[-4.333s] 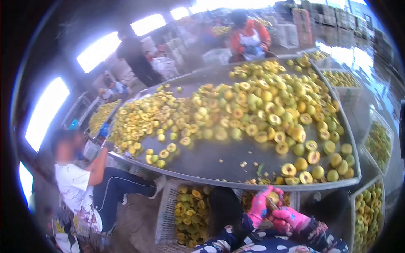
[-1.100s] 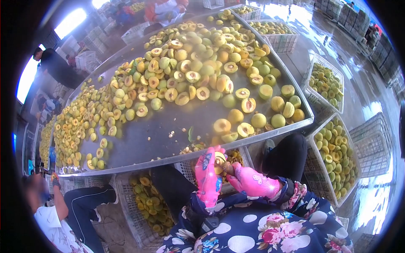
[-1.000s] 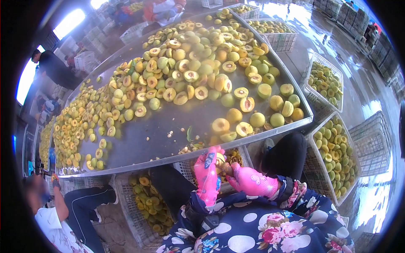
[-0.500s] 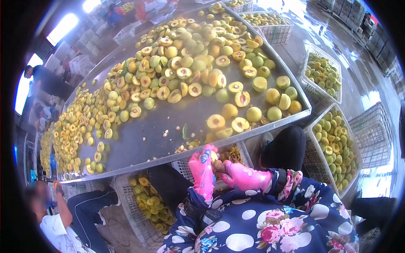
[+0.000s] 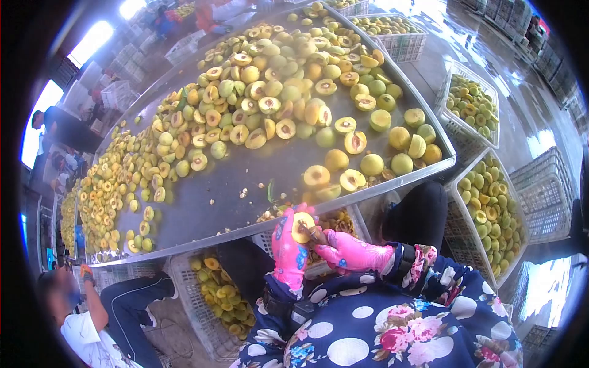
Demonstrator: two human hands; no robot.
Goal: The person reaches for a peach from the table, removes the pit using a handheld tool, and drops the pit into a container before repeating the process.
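Observation:
My left hand (image 5: 289, 248), in a pink patterned glove, is closed around a halved yellow peach (image 5: 303, 227) with its cut face turned up. My right hand (image 5: 354, 250), gloved the same way, grips a small dark tool (image 5: 318, 234) whose tip is right at the peach half; its exact kind I cannot tell. Both hands are just off the front edge of a metal table (image 5: 227, 196) heaped with peach halves (image 5: 251, 107). Beneath them stands a crate (image 5: 362, 232) with brownish peach scraps (image 5: 338, 221) in it.
Crates of peach halves stand at my right (image 5: 488, 214), farther back (image 5: 469, 104) and at my left (image 5: 222, 297). An empty crate (image 5: 543, 196) sits at far right. A person (image 5: 92, 331) in a white shirt sits at left; others are behind the table.
The peach half in my left hand has turned so its cut face shows, and the left hand has opened slightly around it. The right hand stays close beside it with the tool.

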